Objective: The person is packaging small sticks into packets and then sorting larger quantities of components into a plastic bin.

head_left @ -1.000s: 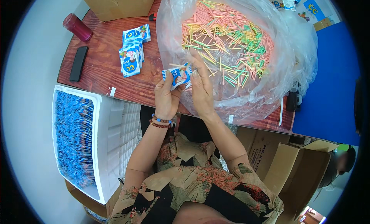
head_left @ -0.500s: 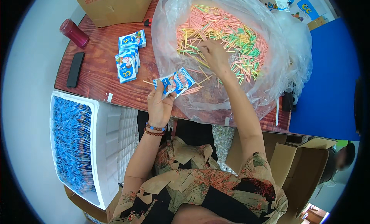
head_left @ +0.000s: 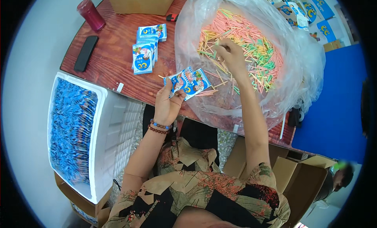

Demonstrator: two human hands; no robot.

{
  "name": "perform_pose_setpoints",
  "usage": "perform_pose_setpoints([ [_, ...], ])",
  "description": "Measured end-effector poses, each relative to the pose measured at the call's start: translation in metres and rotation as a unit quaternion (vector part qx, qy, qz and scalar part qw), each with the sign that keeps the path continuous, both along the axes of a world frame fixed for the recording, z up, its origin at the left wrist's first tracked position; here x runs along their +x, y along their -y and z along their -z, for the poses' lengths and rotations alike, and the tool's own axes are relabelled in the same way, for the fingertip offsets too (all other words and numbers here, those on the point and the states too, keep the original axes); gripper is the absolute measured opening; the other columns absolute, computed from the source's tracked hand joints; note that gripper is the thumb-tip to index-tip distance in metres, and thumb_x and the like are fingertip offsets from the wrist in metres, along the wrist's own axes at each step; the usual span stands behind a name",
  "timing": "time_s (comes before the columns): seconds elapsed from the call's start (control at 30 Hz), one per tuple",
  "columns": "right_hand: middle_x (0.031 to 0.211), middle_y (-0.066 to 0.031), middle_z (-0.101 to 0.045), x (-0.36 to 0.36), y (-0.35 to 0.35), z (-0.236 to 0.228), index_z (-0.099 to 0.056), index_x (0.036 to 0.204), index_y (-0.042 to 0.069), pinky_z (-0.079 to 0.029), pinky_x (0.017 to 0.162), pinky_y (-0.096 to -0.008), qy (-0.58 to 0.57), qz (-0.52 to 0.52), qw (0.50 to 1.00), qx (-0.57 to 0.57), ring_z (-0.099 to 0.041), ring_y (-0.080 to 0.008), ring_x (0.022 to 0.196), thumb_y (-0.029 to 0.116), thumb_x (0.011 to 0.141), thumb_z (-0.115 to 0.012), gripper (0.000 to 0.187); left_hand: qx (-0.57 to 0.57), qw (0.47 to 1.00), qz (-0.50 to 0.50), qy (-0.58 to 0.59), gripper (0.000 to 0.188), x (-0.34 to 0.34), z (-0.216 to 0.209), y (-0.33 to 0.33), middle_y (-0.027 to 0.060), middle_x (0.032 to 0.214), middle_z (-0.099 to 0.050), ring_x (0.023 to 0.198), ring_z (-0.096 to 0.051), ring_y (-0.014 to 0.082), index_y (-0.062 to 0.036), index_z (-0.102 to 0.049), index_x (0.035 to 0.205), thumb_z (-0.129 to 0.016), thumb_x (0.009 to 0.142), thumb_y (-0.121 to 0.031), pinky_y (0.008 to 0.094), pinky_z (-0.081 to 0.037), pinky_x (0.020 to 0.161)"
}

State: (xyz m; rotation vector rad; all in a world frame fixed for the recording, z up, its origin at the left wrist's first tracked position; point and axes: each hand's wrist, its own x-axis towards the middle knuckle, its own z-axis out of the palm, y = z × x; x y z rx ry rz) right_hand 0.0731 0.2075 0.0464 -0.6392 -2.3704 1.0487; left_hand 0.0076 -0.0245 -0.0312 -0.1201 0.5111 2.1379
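My left hand (head_left: pixel 168 104) holds a small fan of blue and white printed packets (head_left: pixel 189 82) above the near edge of the reddish wooden table (head_left: pixel 114 63). My right hand (head_left: pixel 229 55) reaches into a large clear plastic bag (head_left: pixel 298 59) and pinches at a heap of thin coloured sticks (head_left: pixel 255 47), pink, green and yellow. A bead bracelet sits on my left wrist. A few loose sticks lie by the packets.
A stack of the same packets (head_left: pixel 145 51) lies on the table. A black phone (head_left: pixel 85 53), a dark red bottle (head_left: pixel 91 14) and a cardboard box (head_left: pixel 141 2) stand farther left. A white foam crate (head_left: pixel 114 133) full of blue packets sits at my left. Open cartons (head_left: pixel 298 177) are at my right.
My right hand left the packets and reached forward into the bag of sticks. My left hand stayed near the table edge with the packets, now fanned out.
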Motion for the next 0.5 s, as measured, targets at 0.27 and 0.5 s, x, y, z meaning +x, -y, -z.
perform_pose_setpoints([
  [0.27,0.076,-0.0038,-0.065,0.02,0.108,-0.021,-0.061,0.09,0.002,-0.046,0.067,-0.0213,-0.236,0.018,0.928,-0.287,-0.06,-0.0087,0.07,0.004,0.088,-0.061,0.003,0.006,0.999,-0.006,-0.035,0.027,0.001,-0.007,-0.001,0.0051,0.097,-0.066,0.083,-0.06,0.0122,-0.0029,-0.062,0.1,-0.052,0.098,-0.028,0.028,-0.049,0.074],
  [0.5,0.102,-0.0059,-0.063,0.018,0.113,-0.011,-0.064,0.101,-0.001,-0.045,0.076,-0.0254,-0.128,-0.068,0.989,-0.039,-0.057,-0.0105,0.09,0.009,0.087,-0.064,0.017,0.025,0.998,-0.021,-0.056,0.028,-0.002,-0.009,0.005,0.0072,0.104,-0.067,0.096,-0.064,0.0165,-0.0022,-0.062,0.105,-0.051,0.098,-0.028,0.0323,-0.052,0.083],
])
